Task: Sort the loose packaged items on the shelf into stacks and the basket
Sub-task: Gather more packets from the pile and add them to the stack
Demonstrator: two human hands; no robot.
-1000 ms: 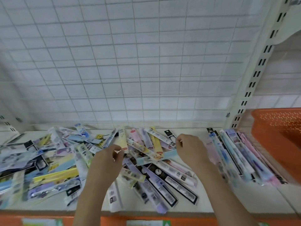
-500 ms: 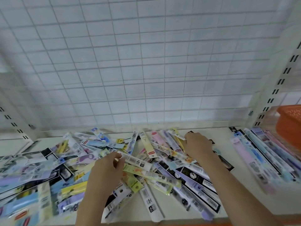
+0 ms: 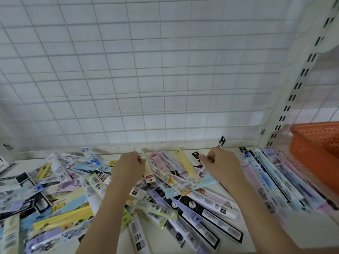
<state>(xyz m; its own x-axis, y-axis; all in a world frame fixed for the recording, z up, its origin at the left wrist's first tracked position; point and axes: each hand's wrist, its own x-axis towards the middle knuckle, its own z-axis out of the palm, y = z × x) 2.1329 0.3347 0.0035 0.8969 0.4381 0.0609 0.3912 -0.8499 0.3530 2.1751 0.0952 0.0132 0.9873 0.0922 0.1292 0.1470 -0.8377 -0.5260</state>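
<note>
Both hands have moved back toward the grid wall (image 3: 165,70): left hand (image 3: 128,166) pinches a packet (image 3: 146,167), right hand (image 3: 220,165) pinches another (image 3: 221,142), above the loose pile (image 3: 165,198); stack (image 3: 278,180) and basket (image 3: 315,149) lie rightward.

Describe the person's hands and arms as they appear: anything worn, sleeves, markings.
Both the left hand and the right hand are bare: no gloves, rings, watch or bracelets show. The forearms are uncovered to the frame's lower edge, with no sleeve in view. No markings are visible.
</note>
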